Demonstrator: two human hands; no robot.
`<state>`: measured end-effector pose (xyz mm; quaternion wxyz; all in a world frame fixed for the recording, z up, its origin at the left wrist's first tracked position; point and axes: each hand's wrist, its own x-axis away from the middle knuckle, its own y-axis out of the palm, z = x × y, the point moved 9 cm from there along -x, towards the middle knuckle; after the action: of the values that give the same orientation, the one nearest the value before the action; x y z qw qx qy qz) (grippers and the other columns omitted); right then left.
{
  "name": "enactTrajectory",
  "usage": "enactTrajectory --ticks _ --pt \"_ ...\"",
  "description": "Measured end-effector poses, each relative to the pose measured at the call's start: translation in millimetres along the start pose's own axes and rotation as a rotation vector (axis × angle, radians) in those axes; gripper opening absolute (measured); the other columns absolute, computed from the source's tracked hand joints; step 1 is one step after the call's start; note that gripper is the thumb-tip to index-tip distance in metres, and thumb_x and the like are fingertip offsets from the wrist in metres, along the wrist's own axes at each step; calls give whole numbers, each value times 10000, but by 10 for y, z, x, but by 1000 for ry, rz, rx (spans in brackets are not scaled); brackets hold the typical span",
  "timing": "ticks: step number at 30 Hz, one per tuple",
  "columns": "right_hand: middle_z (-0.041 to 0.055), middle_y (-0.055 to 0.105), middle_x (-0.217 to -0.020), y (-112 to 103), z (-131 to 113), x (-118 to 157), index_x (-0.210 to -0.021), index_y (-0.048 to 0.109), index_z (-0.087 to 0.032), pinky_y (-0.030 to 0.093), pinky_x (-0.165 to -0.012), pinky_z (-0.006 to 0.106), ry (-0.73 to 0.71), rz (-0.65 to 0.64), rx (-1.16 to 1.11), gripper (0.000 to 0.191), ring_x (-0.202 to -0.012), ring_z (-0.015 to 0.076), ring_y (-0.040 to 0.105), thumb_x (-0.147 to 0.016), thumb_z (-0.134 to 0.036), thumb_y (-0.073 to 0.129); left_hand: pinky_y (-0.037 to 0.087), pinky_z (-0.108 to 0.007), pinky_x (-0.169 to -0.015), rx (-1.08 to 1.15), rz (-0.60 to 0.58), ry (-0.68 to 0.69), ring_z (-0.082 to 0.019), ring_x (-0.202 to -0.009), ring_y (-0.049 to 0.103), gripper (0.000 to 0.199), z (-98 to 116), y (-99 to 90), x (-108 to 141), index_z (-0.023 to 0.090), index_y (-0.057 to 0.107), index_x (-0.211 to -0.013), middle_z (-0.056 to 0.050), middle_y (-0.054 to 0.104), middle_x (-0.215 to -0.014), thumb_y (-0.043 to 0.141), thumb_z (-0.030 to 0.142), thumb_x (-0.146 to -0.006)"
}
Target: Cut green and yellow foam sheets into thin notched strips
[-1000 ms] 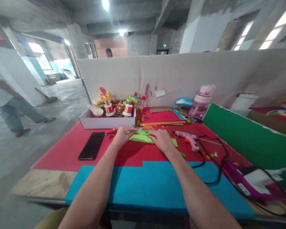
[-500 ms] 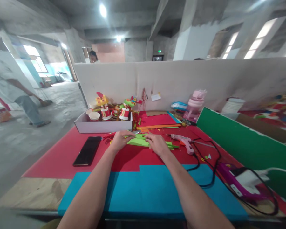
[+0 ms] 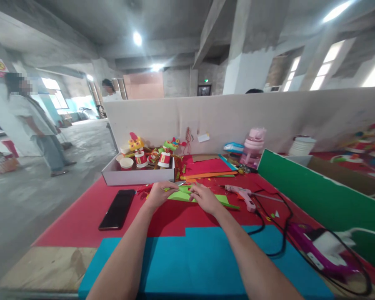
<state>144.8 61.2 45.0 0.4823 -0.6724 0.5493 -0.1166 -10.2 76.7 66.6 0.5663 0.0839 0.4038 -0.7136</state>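
Both hands are over the red table covering, near its middle. My left hand [image 3: 162, 195] pinches the left end of a light green paper piece [image 3: 185, 190]. The fingers of my right hand [image 3: 203, 197] are closed on the same piece, a little to the right. Beneath and beside them lies more green paper [image 3: 221, 199], reaching out past my right hand. A pair of scissors, partly hidden, shows its blade [image 3: 181, 182] just behind the hands. The pink glue gun [image 3: 242, 196] rests to the right of my right hand.
A black phone [image 3: 117, 209] lies left. The white box [image 3: 137, 177] holds paper cups and figures. Blue sheets [image 3: 206, 258] cover the front edge. At right are a green board [image 3: 318, 200], a purple power strip [image 3: 318, 250] and black cables. A person [image 3: 39, 121] stands far left.
The view has tilted up slightly, so the table sits lower in the picture. Both hands still hold the green paper. The person at far left is more upright.
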Motion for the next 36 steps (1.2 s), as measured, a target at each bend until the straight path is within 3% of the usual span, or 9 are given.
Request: enactTrajectory --ticks 2,6,12,18,31,36 --pt "34 721 -900 46 15 2 -691 669 -192 412 -847 315 11 -57 -79 245 -865 181 623 -864 -144 503 526 -308 -780 14 -11 8 -198 -816 692 142 8 0 -3 201 758 -818 -76 751 -858 679 305 -761" --pt "26 720 -758 70 50 11 -705 713 -194 446 -727 279 48 -107 -152 283 -741 181 642 -885 -256 504 523 -301 -779 6 -29 -4 -193 -811 691 153 -10 -9 -1 204 760 -841 -71 751 -864 675 305 -763" --pt "32 742 -909 -27 24 2 -749 738 -219 423 -930 340 -54 -16 -18 264 -960 208 641 -893 -246 517 510 -273 -763 -26 -50 -45 -189 -798 686 169 -50 -31 15 212 760 -873 -55 750 -865 679 300 -754" --pt "15 744 -901 -71 23 -1 -773 722 -210 307 -1074 408 -104 33 51 251 -857 163 663 -907 -203 510 510 -265 -739 -22 -70 -75 -195 -785 686 182 -109 -56 18 204 762 -865 -57 750 -852 671 321 -759" --pt "5 741 -878 -133 -12 13 -772 713 -221 289 -1099 428 -101 51 33 207 -824 161 668 -890 -202 543 525 -272 -762 99 -112 -18 -203 -829 687 204 -23 -35 2 176 763 -824 -87 745 -887 681 351 -760" --pt "5 741 -875 -138 11 8 -771 711 -226 309 -1085 416 -95 77 52 198 -808 163 672 -879 -190 549 522 -268 -738 93 -111 -57 -205 -804 688 218 -32 -38 1 177 764 -852 -80 748 -865 692 354 -748"
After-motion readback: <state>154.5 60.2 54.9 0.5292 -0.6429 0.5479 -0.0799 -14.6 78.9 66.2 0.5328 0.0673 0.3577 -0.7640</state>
